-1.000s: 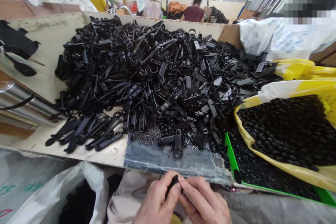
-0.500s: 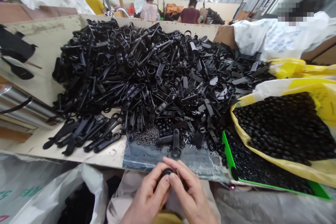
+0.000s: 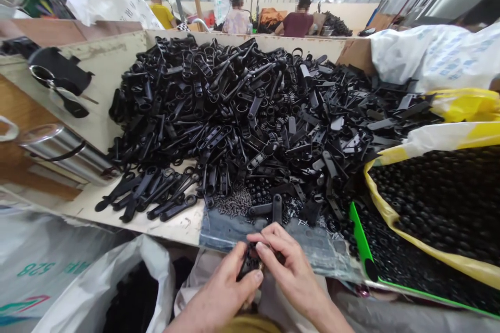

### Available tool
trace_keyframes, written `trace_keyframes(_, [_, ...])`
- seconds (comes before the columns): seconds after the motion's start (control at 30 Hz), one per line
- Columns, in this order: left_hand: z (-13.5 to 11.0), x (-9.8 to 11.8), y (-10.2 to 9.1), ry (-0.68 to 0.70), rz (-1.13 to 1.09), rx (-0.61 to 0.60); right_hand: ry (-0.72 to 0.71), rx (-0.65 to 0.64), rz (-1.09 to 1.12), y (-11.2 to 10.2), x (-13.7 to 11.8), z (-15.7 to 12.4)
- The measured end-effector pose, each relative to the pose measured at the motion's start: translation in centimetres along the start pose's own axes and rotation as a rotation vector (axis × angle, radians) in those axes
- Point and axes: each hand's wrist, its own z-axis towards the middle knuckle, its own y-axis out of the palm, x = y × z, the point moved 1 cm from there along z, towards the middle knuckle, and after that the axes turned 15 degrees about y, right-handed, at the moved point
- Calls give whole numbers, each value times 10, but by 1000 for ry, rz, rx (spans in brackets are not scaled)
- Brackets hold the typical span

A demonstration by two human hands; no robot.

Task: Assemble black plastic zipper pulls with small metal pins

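Over my lap, at the table's front edge, my left hand (image 3: 224, 283) is closed round a small black plastic part (image 3: 250, 259), mostly hidden by the fingers. The thumb and bent fingers of my right hand (image 3: 287, 265) press on the same part from the right. A small brassy bit shows by the left thumb. Just beyond the hands lie two black plastic handle pieces (image 3: 277, 208) on a grey-blue mat (image 3: 226, 231). Small grey screws (image 3: 234, 202), black round beads (image 3: 261, 192) and silvery pins (image 3: 292, 207) are heaped behind it.
A big pile of black plastic parts (image 3: 219, 99) fills the table. Several long black pieces (image 3: 148, 192) lie at left near a steel flask (image 3: 66, 148). At right are a yellow-rimmed sack (image 3: 441, 197) of black balls and a green tray (image 3: 361, 239). White sacks (image 3: 156, 260) stand below left.
My hands have turned the black part and shifted their fingers on it, the right hand now higher up. The view has swung left, so the table sits further right.
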Motion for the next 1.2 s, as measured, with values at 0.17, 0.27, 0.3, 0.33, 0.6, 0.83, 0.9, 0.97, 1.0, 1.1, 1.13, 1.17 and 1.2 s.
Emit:
trace_keyframes(0.17, [-2,7,1,-107,-151,-107,26,-109,46,-3,-3,6])
trace_keyframes(0.27, [-5,19,2,-163,-240,-98,19,-153,23,-6,-5,6])
trace_keyframes(0.3, [-6,23,2,-178,-264,-86,17,-160,2,-7,-5,5])
trace_keyframes(0.33, [-7,27,1,-186,-280,-77,19,-162,-24,-7,-5,5])
trace_keyframes(0.6, [-13,26,-1,-214,-330,-75,-7,-196,-124,-9,1,2])
trace_keyframes(0.83, [-14,9,0,-240,-432,-74,4,-221,-109,-7,1,2])
trace_keyframes(0.9, [-15,4,-1,-227,-404,-76,-1,-216,-120,-8,0,-1])
trace_keyframes(0.97, [-14,1,-5,-206,-302,-1,-8,-176,-136,-12,1,-6])
trace_keyframes(1.0, [-12,2,-9,-168,-210,65,-12,-136,-140,-15,2,-8])
trace_keyframes(1.1, [1,11,-23,74,284,241,-24,123,-141,-31,9,-13])
trace_keyframes(1.13, [7,15,-26,158,508,262,-29,218,-148,-36,11,-14])
trace_keyframes(1.17, [14,19,-29,216,718,268,-34,283,-160,-38,12,-13])
trace_keyframes(1.2, [21,22,-30,240,890,267,-40,310,-176,-38,12,-12])
